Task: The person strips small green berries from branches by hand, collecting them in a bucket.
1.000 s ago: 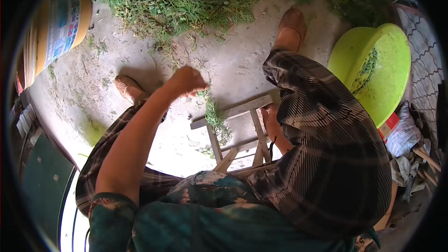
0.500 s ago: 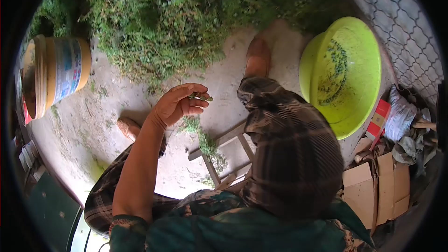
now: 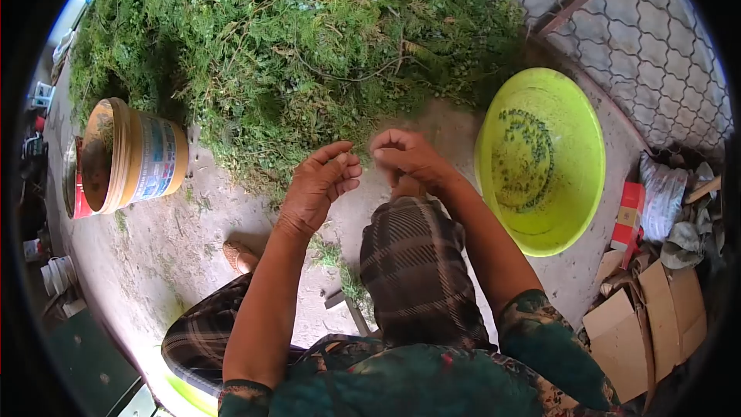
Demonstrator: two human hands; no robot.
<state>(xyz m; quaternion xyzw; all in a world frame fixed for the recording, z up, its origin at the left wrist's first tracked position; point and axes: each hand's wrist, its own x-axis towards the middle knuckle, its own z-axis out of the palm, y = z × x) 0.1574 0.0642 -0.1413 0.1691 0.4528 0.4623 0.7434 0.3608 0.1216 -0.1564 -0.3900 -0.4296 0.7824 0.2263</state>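
Note:
My left hand is raised over the floor with its fingers curled and the thumb close to the forefinger. Whatever is between those fingertips is too small to make out. Facing it, a short gap away, is my right hand, its fingers bent in and slightly blurred; their contents are hidden. Just beyond both hands lies a large heap of green conifer branches with small pale berries. To the right stands a lime-green basin with small dark green bits scattered on its bottom.
A yellow bucket lies tipped at the left. At the right are a wire mesh fence, a red box and folded cardboard. A wooden frame piece and a loose green sprig are on the floor near my knee.
My right hand has come into view opposite the left. The left hand's fingers have curled in, and the green bit seen in it earlier no longer shows. The view has shifted and my knee has moved.

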